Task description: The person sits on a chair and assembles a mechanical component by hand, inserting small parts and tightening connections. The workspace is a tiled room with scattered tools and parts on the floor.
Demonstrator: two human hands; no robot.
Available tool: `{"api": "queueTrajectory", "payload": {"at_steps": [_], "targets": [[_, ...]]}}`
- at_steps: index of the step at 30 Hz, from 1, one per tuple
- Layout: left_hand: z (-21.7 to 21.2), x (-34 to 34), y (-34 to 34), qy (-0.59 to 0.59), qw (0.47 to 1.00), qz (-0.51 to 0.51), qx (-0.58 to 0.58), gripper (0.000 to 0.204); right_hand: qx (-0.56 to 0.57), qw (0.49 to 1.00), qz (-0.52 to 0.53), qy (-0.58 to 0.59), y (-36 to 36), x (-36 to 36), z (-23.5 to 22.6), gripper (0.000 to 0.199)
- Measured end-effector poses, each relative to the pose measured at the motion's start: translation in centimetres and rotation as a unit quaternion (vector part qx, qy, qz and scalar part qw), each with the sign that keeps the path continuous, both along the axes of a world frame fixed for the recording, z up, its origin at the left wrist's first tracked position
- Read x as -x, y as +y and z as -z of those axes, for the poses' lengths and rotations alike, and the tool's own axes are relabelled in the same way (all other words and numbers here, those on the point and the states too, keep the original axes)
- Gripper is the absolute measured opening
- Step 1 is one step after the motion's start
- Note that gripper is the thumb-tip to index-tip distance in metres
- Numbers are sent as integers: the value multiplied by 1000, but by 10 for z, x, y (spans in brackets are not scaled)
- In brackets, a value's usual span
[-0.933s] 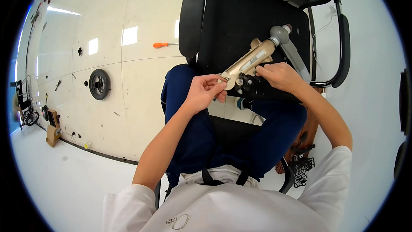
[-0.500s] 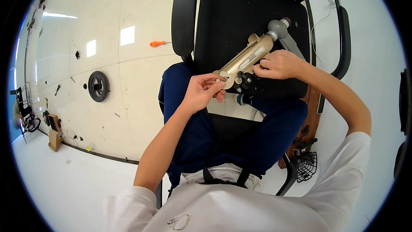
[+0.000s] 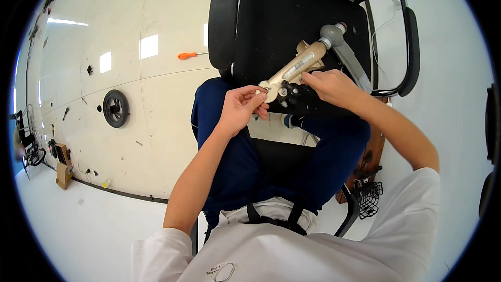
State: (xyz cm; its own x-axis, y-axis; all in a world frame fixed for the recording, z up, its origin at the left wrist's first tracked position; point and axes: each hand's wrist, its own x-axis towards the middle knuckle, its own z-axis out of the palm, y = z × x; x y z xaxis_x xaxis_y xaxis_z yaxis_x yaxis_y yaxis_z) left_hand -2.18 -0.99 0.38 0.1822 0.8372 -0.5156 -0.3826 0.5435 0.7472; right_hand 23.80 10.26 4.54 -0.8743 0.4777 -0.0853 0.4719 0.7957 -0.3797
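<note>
A beige metal frame part [image 3: 295, 71] lies slantwise on the black chair seat [image 3: 282, 21]. Its far end meets a grey rounded joint [image 3: 330, 34], from which a grey tube [image 3: 352, 65] runs back toward the right. My left hand [image 3: 241, 108] is closed, with thumb and fingers pinching the rounded near end of the frame part. Beside that end sits a black mechanism with small knobs [image 3: 290, 92]. My right hand [image 3: 330, 87] is closed at the frame part's right side, fingertips together against its edge; what they pinch is hidden.
On the pale tiled floor to the left lie a black wheel [image 3: 115, 108], an orange-handled screwdriver [image 3: 187, 55] and several small dark parts. A cardboard box [image 3: 63, 175] stands farther left. Chair armrests [image 3: 224, 18] flank the seat. At right is a black wire basket [image 3: 369, 201].
The frame part has rolled, so its flap now shows on the right side too. My right hand has turned and reaches its fingertips to the edge. My left hand keeps its pinch.
</note>
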Motion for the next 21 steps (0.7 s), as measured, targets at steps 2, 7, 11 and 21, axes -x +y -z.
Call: {"api": "queueTrajectory", "payload": {"at_steps": [2, 7, 11, 21], "targets": [[-3, -1, -2, 6, 1000, -6, 4, 18, 16, 997, 74, 2, -15, 6, -1, 15], [2, -6, -4, 12, 1000, -9, -28, 19, 6, 968, 251, 17, -48, 27, 5, 11], [8, -9, -3, 17, 998, -10, -55, 21, -10, 923, 385, 18, -63, 47, 3, 8], [9, -4, 1, 37, 995, 20, -89, 20, -97, 886, 397, 219, -46, 18, -8, 19]]}}
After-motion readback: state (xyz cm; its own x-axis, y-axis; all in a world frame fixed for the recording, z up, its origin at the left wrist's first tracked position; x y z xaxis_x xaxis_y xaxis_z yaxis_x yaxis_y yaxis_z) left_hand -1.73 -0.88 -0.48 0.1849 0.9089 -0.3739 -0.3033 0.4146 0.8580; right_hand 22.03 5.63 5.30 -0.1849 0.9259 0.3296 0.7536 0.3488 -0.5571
